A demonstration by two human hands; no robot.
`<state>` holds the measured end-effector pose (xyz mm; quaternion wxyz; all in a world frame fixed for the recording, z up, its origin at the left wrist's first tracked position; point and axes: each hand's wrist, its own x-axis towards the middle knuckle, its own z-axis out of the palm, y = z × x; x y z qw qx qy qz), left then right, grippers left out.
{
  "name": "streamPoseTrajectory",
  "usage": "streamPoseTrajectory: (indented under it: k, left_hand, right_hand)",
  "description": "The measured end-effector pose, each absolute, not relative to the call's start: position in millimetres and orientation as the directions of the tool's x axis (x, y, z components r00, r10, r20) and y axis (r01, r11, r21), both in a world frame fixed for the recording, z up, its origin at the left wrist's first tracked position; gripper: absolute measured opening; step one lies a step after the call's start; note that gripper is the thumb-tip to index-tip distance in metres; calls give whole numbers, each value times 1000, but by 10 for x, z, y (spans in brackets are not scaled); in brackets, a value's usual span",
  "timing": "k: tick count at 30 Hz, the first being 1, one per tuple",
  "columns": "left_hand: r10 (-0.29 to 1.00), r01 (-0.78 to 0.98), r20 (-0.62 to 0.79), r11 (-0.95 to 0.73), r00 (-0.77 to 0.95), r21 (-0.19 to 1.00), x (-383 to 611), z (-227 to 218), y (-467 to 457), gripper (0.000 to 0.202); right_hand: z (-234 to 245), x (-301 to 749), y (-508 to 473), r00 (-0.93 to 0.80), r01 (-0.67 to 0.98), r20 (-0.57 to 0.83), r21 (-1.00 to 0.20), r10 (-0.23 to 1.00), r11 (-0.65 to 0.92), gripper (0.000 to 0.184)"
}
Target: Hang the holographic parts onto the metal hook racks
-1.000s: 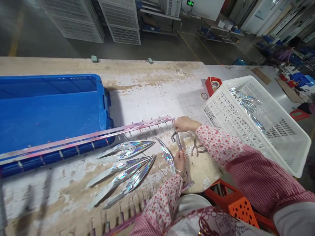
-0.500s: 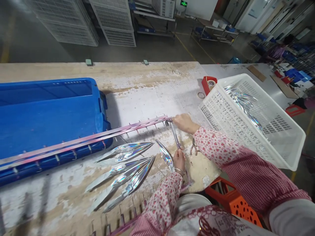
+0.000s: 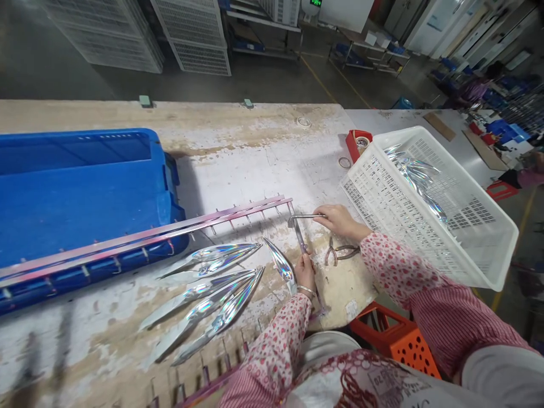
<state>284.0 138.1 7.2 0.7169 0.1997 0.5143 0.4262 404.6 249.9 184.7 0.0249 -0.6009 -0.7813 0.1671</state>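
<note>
My left hand [image 3: 305,271] is closed round the lower end of a thin purple metal strip [image 3: 300,237] that points up the table. My right hand [image 3: 338,218] pinches a bent metal hook [image 3: 302,217] at the strip's upper end. A long pink rack bar with small pegs [image 3: 178,228] runs from the left across the blue bin's edge and ends just left of the hook. An iridescent leaf-shaped piece [image 3: 279,263] lies beside my left hand. Several more iridescent pieces [image 3: 208,289] lie fanned on the worn table [image 3: 255,158].
A blue bin [image 3: 76,187] fills the left. A white perforated basket [image 3: 429,198] with iridescent pieces stands at the right. Pliers [image 3: 338,252] lie below my right hand. Tape rolls [image 3: 359,144] sit behind the basket. An orange stool [image 3: 395,340] is under the table's edge.
My right hand has drawn back from the rack bar's end toward the right, with the hook now pulled out sideways. My left hand has kept its grip on the strip.
</note>
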Motion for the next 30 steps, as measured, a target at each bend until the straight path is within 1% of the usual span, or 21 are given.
streamPoseTrajectory:
  k: [1,2,3,5,6,8,10,12,14,17,21,24,27,30]
  left_hand:
    - [822,-420,-560,547,107,724,2827,63,1392,64]
    - [828,-436,-549,537,111,722,2807,56,1404,63]
    - [838,-451,-532,524,120,723,2781,52,1417,61]
    - [853,-484,-499,505,155,714,2719,53,1443,58]
    - [855,-504,-488,505,176,701,2689,59,1455,57]
    - [849,-543,-480,515,219,663,2643,75,1474,55]
    - [845,-581,-477,520,243,626,2625,90,1486,55]
    - [845,-605,-477,516,242,606,2632,97,1493,55]
    - [840,-620,-485,520,244,588,2651,96,1495,56]
    - [842,-628,-479,517,249,582,2675,86,1494,54]
    - [846,-614,-471,514,250,599,2678,73,1491,54]
    - [838,-590,-468,534,279,605,2673,73,1492,56]
    - [838,-583,-475,534,268,613,2679,77,1494,59]
    - [840,-584,-483,528,249,617,2694,77,1490,60]
  right_hand:
    - [1797,4134,2392,-263,896,-120,-399,957,196,25]
    - [1734,4203,2286,-258,852,-112,-494,960,172,23]
    - [1663,4250,2184,-266,808,-136,-571,955,144,20]
    - [1503,4273,2010,-281,746,-235,-663,930,58,16]
    - [1422,4257,1942,-273,736,-283,-677,919,10,15]
    - [1277,4190,1847,-232,762,-340,-646,912,-47,15]
    - [1174,4116,1802,-207,832,-349,-554,914,-23,21]
    - [1126,4058,1798,-245,895,-350,-439,904,73,26]
    - [1132,4023,1822,-314,920,-357,-343,880,189,29]
    - [1215,3987,1896,-428,901,-364,-247,827,357,36]
    - [1378,3934,2042,-487,870,-399,-137,777,474,35]
    - [1479,3901,2160,-517,839,-445,-93,731,537,33]
    - [1502,3882,2242,-548,810,-467,-88,694,580,30]
    - [1411,3869,2233,-516,841,-474,-124,713,526,26]
